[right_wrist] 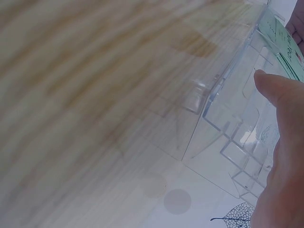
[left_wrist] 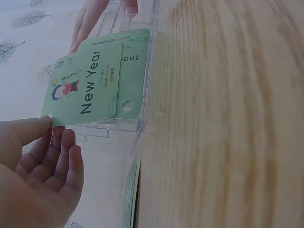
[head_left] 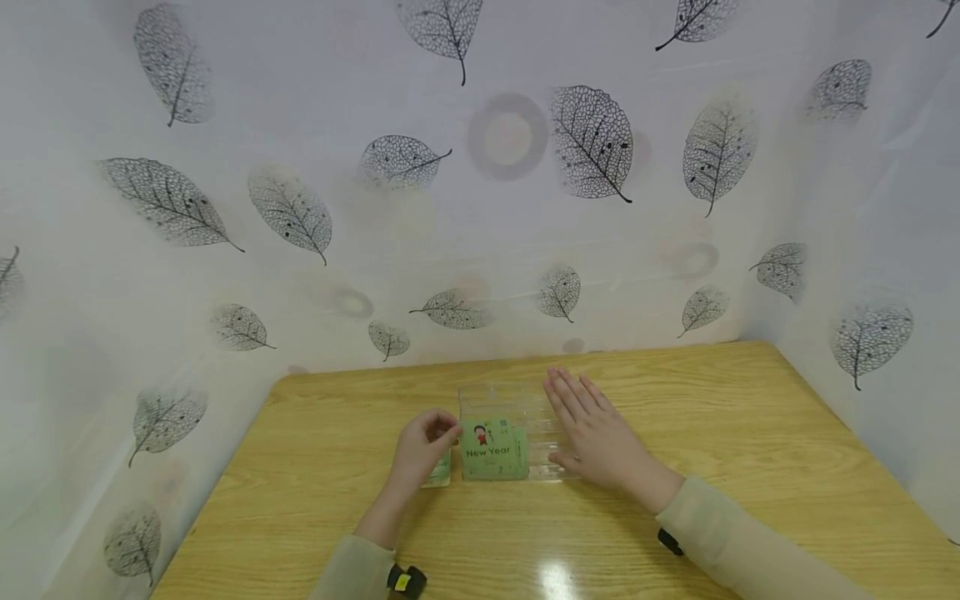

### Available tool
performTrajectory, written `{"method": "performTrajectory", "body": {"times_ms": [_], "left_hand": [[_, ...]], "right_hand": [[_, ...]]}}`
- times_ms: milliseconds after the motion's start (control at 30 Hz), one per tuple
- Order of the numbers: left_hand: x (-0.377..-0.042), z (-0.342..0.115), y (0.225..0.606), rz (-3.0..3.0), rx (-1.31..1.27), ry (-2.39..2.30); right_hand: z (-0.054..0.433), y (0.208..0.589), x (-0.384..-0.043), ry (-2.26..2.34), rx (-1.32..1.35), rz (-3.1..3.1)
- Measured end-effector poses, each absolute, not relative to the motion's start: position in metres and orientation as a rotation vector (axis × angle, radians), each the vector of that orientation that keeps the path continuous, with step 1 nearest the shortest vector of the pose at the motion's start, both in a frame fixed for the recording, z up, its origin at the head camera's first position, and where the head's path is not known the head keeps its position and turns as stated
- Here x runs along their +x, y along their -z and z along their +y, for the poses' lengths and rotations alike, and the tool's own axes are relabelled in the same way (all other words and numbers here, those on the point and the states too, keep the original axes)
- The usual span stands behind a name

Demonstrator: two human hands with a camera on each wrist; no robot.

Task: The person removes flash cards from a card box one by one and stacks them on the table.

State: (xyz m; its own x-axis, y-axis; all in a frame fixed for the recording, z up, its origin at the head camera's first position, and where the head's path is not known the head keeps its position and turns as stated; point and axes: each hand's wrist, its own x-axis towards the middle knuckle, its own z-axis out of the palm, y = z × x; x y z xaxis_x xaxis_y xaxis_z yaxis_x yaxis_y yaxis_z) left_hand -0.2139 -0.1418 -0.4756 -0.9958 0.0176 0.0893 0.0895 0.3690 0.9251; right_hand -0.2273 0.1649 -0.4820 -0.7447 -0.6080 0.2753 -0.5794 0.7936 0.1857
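My left hand [head_left: 418,454] pinches a green "New Year" flashcard [left_wrist: 83,88] by its edge, between thumb and fingers. The card shows a small cartoon figure and has a punched corner. It overlaps another green card [left_wrist: 135,78] that lies in a clear plastic card holder [head_left: 546,472] in the middle of the table. My right hand [head_left: 603,437] rests along the holder's right side, fingers straight. In the right wrist view its thumb touches the clear plastic [right_wrist: 232,111]. Partly hidden under my left hand, a small stack of green cards [head_left: 440,472] lies on the table.
The wooden table [head_left: 712,400] has light grain and a rounded far edge. Behind it and at both sides hangs a white cloth [head_left: 502,225] printed with dark leaves. Each wrist wears a black band [head_left: 407,581].
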Motion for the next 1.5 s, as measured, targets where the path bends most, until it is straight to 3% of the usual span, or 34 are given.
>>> {"method": "performTrajectory", "body": {"times_ms": [1500], "left_hand": [[-0.2146,-0.1437,0.4737,-2.473,-0.116,1.708]], "right_hand": [[0.1638,0.4789,-0.2253,0.13,0.898,-2.656]]}}
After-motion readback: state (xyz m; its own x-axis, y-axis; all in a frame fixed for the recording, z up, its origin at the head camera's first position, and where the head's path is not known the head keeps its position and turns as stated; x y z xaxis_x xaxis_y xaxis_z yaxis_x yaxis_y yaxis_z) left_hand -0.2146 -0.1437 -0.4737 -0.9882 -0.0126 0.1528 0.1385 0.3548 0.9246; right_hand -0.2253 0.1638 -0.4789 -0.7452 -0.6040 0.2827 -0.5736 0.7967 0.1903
